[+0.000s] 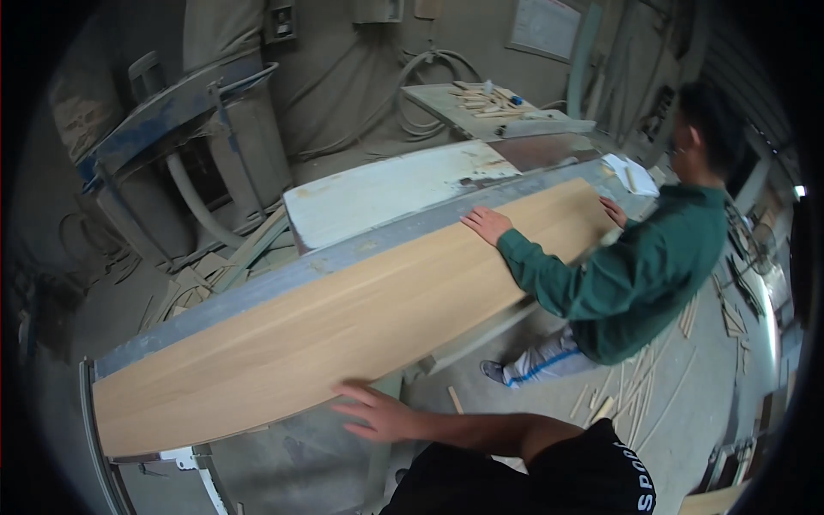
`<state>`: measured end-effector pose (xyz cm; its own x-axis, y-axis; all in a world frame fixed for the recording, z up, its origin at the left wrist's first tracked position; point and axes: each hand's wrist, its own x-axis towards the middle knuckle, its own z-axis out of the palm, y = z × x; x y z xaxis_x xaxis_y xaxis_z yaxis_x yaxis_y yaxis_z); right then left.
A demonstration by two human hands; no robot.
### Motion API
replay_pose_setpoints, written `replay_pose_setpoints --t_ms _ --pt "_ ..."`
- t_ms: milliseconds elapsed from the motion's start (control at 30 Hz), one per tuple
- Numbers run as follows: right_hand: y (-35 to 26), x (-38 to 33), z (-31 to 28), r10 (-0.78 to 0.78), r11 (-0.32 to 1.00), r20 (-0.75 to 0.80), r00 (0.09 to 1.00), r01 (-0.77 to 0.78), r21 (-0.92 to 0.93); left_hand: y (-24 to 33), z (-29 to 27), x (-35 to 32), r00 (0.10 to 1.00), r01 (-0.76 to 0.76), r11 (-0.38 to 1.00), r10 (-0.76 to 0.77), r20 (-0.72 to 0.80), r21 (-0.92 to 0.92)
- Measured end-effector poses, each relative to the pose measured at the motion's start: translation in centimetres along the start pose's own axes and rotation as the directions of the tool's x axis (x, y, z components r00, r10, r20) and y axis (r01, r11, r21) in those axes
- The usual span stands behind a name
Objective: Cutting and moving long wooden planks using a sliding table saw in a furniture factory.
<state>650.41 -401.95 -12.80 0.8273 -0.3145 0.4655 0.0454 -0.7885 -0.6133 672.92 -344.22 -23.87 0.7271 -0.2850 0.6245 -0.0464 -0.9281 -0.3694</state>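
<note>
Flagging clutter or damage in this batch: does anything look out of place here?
Yes. Loose wooden strips lie scattered across the floor near the person in green, rather than stacked. The white panel also has dark, worn-looking patches toward its right end.

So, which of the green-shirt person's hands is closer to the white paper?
Right. The co-worker's right hand is just below the white paper in view; their left hand is farther left, on the wooden board.

Dim, greyish light is muting everything, while a small white light (800,190) is glaring at far right. Fisheye distortion is curving edges toward black corners; the wearer's right hand (382,415) is showing slight blur.
</note>
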Motion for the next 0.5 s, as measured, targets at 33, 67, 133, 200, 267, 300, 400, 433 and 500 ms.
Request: replay_pose_setpoints --t_ms 33,67,133,200,267,300,400,433,500 --pt "-0.6 -3.8 -0.1 0.056 0.998 0.003 0.998 -0.056 0.002 -0.2 1.3 -0.5 1.000 -0.001 0.996 0.001 -0.007 0.086" --pt "-1.0 -7.6 -0.2 0.114 0.994 0.004 0.993 -0.114 -0.001 0.0 2.5 -0.9 1.000 -0.002 0.986 0.005 -0.015 0.166" --pt "-1.9 -14.0 -0.9 0.499 0.860 0.022 0.866 -0.498 0.109 1.2 4.9 -0.9 0.999 0.003 0.947 0.010 -0.041 0.322" --pt "-1.1 -19.6 -1.4 0.672 0.737 0.025 0.740 -0.666 -0.110 3.0 6.7 -0.6 0.997 0.019 0.883 0.015 -0.069 0.470" --pt "-0.3 -22.2 -2.0 0.748 0.658 0.006 0.664 -0.741 -0.130 5.0 8.0 -0.3 0.995 0.043 0.790 0.021 -0.097 0.611" --pt "0.3 -23.4 -2.5 0.811 0.579 -0.006 0.585 -0.803 -0.143 5.9 8.4 -0.2 0.994 0.058 0.733 0.023 -0.110 0.678" --pt "3.2 -28.0 -3.6 0.862 0.488 -0.061 0.503 -0.857 -0.164 7.8 9.6 0.6 0.987 0.113 0.518 0.041 -0.157 0.848" --pt "3.6 -29.4 -3.7 0.863 0.487 -0.061 0.501 -0.859 -0.159 8.3 10.0 1.0 0.984 0.134 0.435 0.051 -0.173 0.890" --pt "4.0 -31.4 -3.8 0.923 0.359 -0.100 0.372 -0.924 -0.129 9.5 10.9 1.7 0.976 0.177 0.259 0.074 -0.202 0.949"
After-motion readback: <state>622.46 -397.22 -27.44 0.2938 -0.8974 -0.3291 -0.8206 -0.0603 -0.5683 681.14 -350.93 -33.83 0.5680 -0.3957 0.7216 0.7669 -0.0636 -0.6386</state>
